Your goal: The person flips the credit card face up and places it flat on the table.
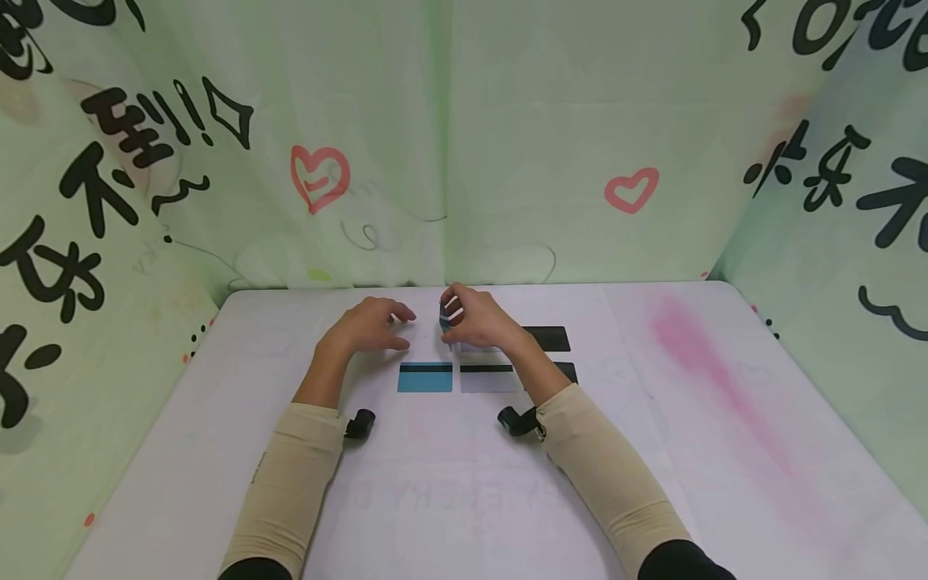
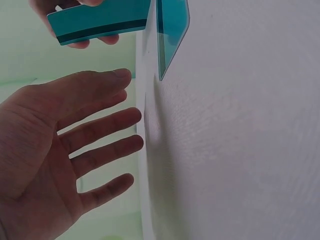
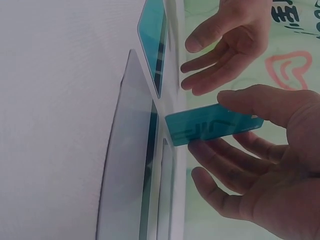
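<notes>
Between thumb and fingers, my right hand (image 1: 478,318) pinches a teal plastic card (image 3: 210,124), tilted up on edge over the back of the table. In the left wrist view a dark stripe runs along that held card (image 2: 100,24). To its left my left hand (image 1: 366,326) hovers with spread, relaxed fingers and holds nothing. A second teal card (image 1: 424,380) with a black stripe lies flat in the front row. Beside it lies a silver-grey card (image 1: 487,380), also striped. A dark card (image 1: 567,370) at that row's right end is partly hidden by the right forearm.
Behind the front row lies a black card (image 1: 548,338), with another pale card partly covered by the right hand. The white table (image 1: 435,499) has a pink smear on its right side. Green curtains (image 1: 522,145) with drawn hearts and writing stand around it.
</notes>
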Demonstrator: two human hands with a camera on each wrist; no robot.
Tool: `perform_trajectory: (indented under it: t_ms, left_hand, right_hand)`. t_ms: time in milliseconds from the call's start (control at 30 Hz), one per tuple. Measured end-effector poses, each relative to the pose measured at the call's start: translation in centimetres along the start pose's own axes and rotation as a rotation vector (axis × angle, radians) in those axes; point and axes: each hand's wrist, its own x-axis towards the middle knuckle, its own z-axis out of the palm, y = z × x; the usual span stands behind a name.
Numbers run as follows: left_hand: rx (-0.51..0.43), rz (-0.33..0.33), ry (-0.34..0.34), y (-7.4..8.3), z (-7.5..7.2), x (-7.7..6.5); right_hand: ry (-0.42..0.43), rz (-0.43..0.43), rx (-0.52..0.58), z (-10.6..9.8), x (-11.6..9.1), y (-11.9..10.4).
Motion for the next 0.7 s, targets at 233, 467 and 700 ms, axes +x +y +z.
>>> perform_trajectory:
  t_ms: [233,467,700]
  left_hand:
    - [-0.017,0.015,-0.004,-0.10,-0.08,0.05]
    - [-0.026,0.014,-0.006,-0.10,-0.10,0.03]
    - [-0.022,0.023,-0.001,0.01,-0.19,0.04]
  right_hand:
    - [-0.009,0.006,-0.009,-0.03,-0.17,-0.16]
    - [-0.012,0.016,-0.025,0.11,-0.18,-0.04]
    - [-0.020,0.023,-0.033,0.18,-0.09,0.04]
